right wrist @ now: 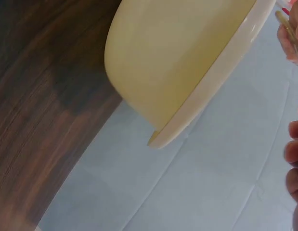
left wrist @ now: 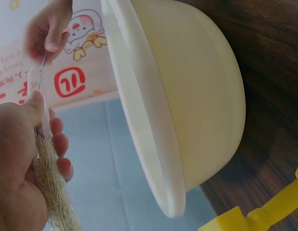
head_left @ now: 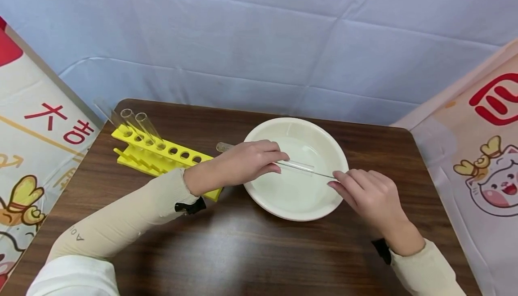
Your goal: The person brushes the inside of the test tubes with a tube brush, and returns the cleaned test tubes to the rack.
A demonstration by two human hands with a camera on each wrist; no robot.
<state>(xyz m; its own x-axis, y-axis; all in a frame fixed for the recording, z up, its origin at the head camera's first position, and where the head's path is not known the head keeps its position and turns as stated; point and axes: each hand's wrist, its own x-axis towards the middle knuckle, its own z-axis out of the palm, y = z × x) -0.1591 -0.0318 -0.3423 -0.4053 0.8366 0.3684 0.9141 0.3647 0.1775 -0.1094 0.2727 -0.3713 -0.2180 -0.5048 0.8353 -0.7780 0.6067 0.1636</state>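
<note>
My left hand (head_left: 247, 163) grips a clear glass test tube (head_left: 224, 146) sideways above the white basin (head_left: 259, 199). The fingers curl round it, and its open mouth points right. Inside the tube sit the pale bristles (left wrist: 52, 178) of a test tube brush, whose thin twisted wire (head_left: 317, 173) comes out of the mouth. Over the basin's right rim, my right hand (head_left: 370, 197) pinches the wire's end between thumb and fingers. Only some fingertips of the right hand (right wrist: 294, 151) show at the edge of its wrist view. The left palm hides the tube's middle in the head view.
A yellow test tube rack (head_left: 178, 154) stands left of the basin, partly behind my left forearm. Several clear test tubes (head_left: 147, 125) lean in its left holes. Everything rests on a dark wooden table (head_left: 243, 260), with a pale blue cloth (head_left: 243, 39) hanging behind.
</note>
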